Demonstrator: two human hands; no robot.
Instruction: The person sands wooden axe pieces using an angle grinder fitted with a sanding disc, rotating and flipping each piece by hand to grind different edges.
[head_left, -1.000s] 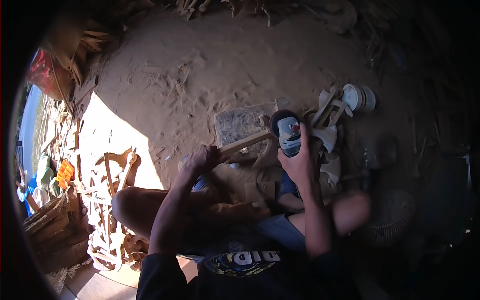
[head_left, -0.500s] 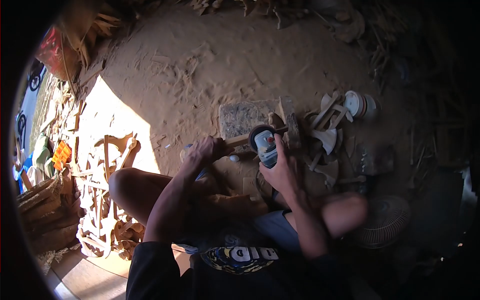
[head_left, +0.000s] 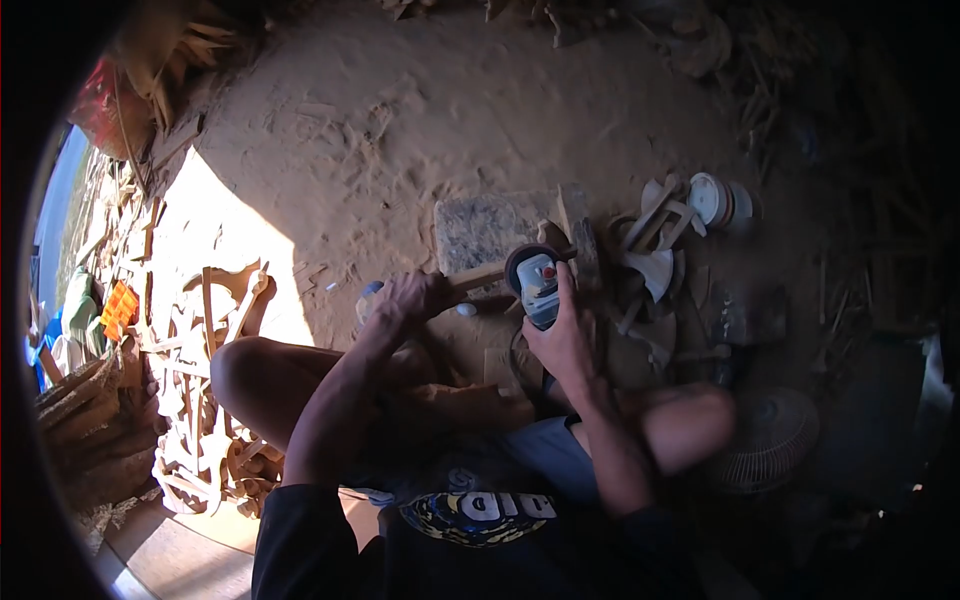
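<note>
My left hand is wrapped round the near end of a light wooden piece, which points away to the right. In my right hand is an angle grinder with a grey body, a red button and a dark round disc. The disc lies over the far part of the wooden piece, so that stretch is hidden; I cannot tell how firmly they touch. Behind them a low, worn block sits on the dusty ground, with a small upright wooden bit at its right end.
Curved wooden pieces and white round containers lie to the right. A fan stands by my right knee. More cut wood is heaped in sunlight on the left, near an orange object.
The grinder and my right hand have shifted slightly right along the wooden piece. My left hand keeps its hold, and the whole view has moved a little.
</note>
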